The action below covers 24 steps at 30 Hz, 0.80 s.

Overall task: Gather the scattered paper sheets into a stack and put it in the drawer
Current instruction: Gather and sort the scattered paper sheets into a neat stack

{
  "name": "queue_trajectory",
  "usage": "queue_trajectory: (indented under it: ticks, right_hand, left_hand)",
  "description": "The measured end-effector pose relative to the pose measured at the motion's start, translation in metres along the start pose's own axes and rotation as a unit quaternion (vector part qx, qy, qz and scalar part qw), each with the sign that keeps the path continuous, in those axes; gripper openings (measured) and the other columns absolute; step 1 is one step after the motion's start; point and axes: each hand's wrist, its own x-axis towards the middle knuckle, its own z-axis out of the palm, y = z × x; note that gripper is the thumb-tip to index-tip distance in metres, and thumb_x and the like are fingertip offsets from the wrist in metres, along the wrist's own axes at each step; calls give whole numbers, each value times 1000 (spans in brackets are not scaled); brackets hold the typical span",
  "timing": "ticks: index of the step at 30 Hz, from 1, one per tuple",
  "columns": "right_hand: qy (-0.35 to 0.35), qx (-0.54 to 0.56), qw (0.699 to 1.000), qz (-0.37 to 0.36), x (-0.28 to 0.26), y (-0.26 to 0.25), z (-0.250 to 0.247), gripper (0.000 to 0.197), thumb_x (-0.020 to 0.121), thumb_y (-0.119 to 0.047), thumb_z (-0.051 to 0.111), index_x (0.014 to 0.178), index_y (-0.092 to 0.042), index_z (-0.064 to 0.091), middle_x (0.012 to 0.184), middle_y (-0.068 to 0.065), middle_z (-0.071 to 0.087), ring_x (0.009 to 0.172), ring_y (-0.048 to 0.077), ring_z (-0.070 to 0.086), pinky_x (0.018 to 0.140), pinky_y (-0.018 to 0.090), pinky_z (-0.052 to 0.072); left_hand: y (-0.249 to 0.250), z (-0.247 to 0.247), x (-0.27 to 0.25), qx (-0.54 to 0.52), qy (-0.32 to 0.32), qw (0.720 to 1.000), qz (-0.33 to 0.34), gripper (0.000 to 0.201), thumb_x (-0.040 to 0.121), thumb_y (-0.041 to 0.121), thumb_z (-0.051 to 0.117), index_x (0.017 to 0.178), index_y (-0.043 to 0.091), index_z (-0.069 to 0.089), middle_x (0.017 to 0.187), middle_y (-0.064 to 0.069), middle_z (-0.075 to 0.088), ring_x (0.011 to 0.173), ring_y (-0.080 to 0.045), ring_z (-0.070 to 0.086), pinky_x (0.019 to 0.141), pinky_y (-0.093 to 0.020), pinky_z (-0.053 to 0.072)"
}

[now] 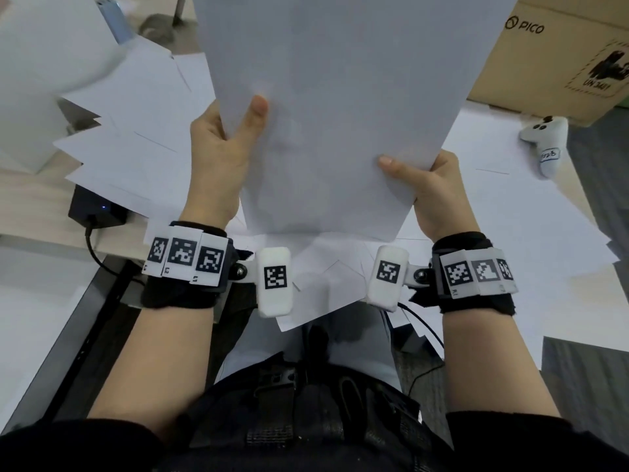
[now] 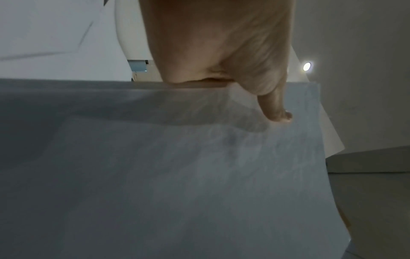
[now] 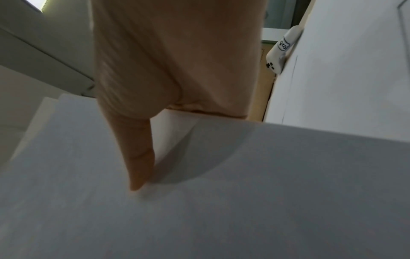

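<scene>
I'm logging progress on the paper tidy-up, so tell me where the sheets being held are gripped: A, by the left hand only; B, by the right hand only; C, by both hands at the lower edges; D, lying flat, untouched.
C: the left hand and right hand each pinch the raised paper sheets, thumbs on top.

The held paper sheets (image 1: 333, 107) are plain white with a grey-blue cast, and the loose sheets (image 1: 136, 131) spread on the pale desk (image 1: 23, 212) are the same white, some crossed by thin dark lines. Both wrists wear black bands (image 1: 177, 294) carrying white blocks printed with black-and-white square code patterns, and the sleeves (image 1: 68, 447) are black. The cardboard box (image 1: 551, 56) is tan with black printing, the controller (image 1: 548, 144) is white with black buttons and a small white label, and the small box (image 1: 97, 207) is black with a blue light.
</scene>
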Motion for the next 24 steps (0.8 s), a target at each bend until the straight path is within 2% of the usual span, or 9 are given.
queue_trajectory:
  ticks: [5,8,10,13,15,17,19,22,24]
  right_hand:
    - [15,-17,999,39,-2,6,9,23,78,2,70,98,-9,66,96,4,72,89,17,70,76,27,54]
    - [26,-23,999,42,0,5,10,19,80,0,70,96,-11,67,95,3,72,87,15,70,76,25,54]
    - [32,-41,997,50,1,9,12,16,81,-1,69,95,-9,67,92,1,72,83,13,70,73,24,54]
    - [50,-63,995,53,3,15,19,14,82,1,68,88,-11,67,78,-7,73,75,9,70,69,22,54]
    - [70,-68,994,44,5,14,24,16,83,2,67,83,-14,65,72,-10,72,69,5,68,66,20,54]
    - [106,-50,992,37,8,12,29,22,82,1,68,82,-17,55,78,-10,67,68,1,65,64,16,53]
    - [126,-25,991,36,13,11,33,29,81,-3,71,88,-17,47,89,-6,62,74,1,63,66,14,52]
    - [103,-22,993,50,17,16,38,27,79,-1,73,97,-11,56,94,0,67,81,9,67,71,20,54]
    - [96,-42,993,57,17,22,41,21,79,1,71,93,-12,63,91,1,69,81,11,68,75,24,55]
  left_hand:
    - [-7,6,-4,-3,5,999,-33,44,57,64,71,76,25,73,84,10,73,87,-11,68,80,-29,54]
    - [-8,5,-1,1,13,999,-32,32,82,53,62,87,22,68,88,9,72,89,-10,67,80,-28,54]
    - [-17,-1,1,35,14,998,-50,27,97,41,49,101,19,64,100,7,70,98,-9,65,89,-29,53]
    - [-32,-11,0,98,-11,992,-82,21,95,40,48,102,23,58,104,0,63,96,-14,59,96,-37,48]
    - [-38,-14,-2,106,-12,992,-70,13,95,30,46,101,24,55,105,-2,62,99,-14,58,98,-39,46]
    - [-36,-14,-2,93,12,995,-28,16,98,12,41,101,20,54,101,1,62,95,-11,57,93,-31,48]
    - [-33,-16,0,69,28,997,-2,22,99,4,38,102,18,54,99,3,63,92,-7,59,87,-21,49]
    - [-36,-19,3,49,25,998,-32,19,102,8,39,110,16,54,104,8,63,95,3,61,84,-15,46]
    - [-43,-19,1,61,6,995,-79,19,104,14,36,116,20,51,108,17,59,94,16,57,82,-6,42]
